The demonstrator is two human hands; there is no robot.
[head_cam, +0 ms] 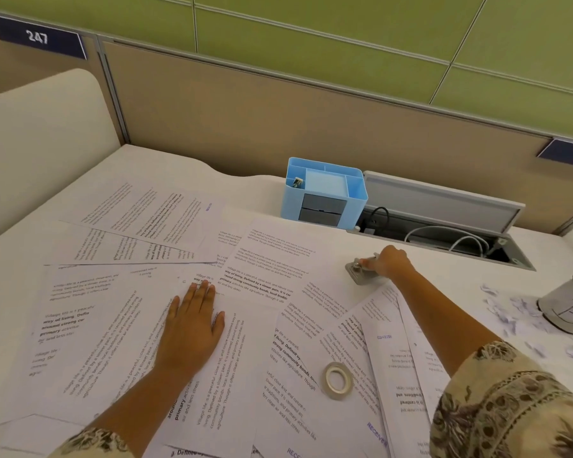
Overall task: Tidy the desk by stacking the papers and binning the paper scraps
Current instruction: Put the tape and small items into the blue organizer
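Observation:
Several printed papers lie scattered and overlapping across the white desk. My left hand rests flat on the sheets in the middle, fingers straight. My right hand reaches to the far right of the papers and grips a small grey metal hole punch that sits on the desk. Torn paper scraps are strewn at the right, beside a grey cylindrical bin at the frame's edge.
A roll of clear tape lies on the papers near my right arm. A light blue desk organiser stands at the back, next to an open cable tray with wires. A beige partition runs behind the desk.

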